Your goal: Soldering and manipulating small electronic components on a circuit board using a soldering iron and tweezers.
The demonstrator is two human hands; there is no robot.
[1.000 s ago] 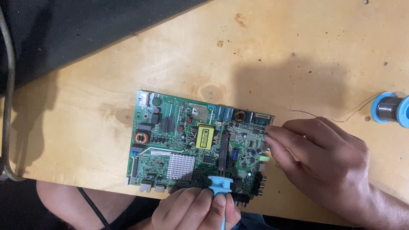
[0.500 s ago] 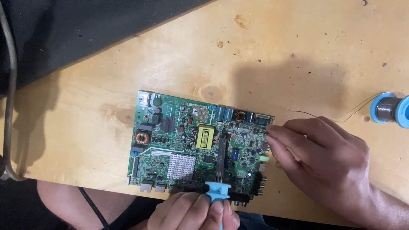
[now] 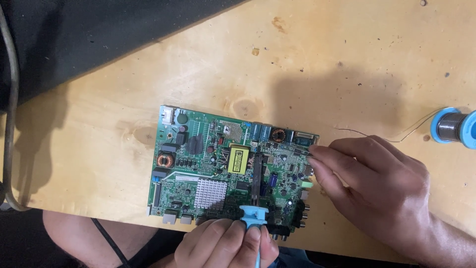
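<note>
Here, left hand [image 3: 225, 245] pinching a blue soldering iron [image 3: 254, 218], right hand [image 3: 377, 186] fingers together on the circuit board [image 3: 198, 164].

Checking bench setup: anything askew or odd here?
The green circuit board overhangs the wooden table's near edge beside the left hand. Loose solder wire trails from the spool. Nothing looks damaged.

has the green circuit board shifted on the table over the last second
No. The circuit board sits in the same spot relative to the dark knot in the wooden table beside its left edge.
</note>
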